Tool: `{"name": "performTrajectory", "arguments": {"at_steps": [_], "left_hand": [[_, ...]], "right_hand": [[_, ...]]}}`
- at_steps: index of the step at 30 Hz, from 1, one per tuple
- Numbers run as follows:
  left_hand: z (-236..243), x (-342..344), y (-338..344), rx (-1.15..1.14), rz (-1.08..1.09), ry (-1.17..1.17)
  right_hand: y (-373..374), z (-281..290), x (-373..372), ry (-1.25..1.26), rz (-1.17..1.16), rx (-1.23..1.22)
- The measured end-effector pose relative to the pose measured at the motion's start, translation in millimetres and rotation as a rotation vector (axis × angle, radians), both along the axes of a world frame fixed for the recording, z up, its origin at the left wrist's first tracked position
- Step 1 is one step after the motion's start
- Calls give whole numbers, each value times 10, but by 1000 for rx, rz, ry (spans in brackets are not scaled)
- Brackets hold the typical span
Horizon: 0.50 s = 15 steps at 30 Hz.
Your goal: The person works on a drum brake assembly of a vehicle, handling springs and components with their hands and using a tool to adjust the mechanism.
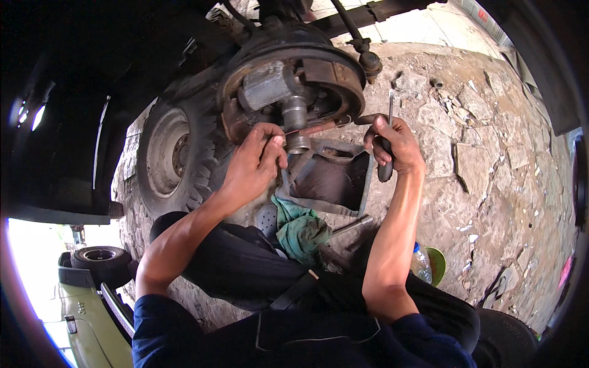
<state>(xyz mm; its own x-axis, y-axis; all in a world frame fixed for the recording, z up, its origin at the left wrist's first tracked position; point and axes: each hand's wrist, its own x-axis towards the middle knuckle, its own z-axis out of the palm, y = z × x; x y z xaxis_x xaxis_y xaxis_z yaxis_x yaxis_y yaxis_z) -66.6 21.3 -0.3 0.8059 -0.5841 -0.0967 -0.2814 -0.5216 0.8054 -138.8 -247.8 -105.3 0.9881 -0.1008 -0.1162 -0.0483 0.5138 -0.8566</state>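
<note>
An open brake assembly (331, 76) with rusty curved shoes and a metal housing hangs from a vehicle's underside. A cylindrical spindle (294, 113) sticks down from its middle. A reddish coil spring (319, 128) lies across behind the spindle, a hook at its right end. My left hand (257, 162) is at the spindle's left, fingers pinched on the spring's thin left end. In my right hand (396, 144), to the right of the assembly, is an upright screwdriver (385, 165) with a dark handle and its bare shaft pointing up.
A large tyre (181, 153) stands left of the assembly. Below it on the broken stone ground (466, 165) lie a metal pan (331, 184), a green rag (300, 230) and a metal tube (353, 226). A bottle (420, 264) sits beside my right forearm; a green vehicle (92, 319) is at lower left.
</note>
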Motion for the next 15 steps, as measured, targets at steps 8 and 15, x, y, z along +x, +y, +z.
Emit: {"name": "performTrajectory", "arguments": {"at_steps": [8, 15], "left_hand": [[50, 46, 14, 13, 25, -9], [-166, 248, 110, -47, -51, -31]], "right_hand": [[295, 254, 217, -33, 59, -131], [369, 261, 269, -74, 13, -140]]}}
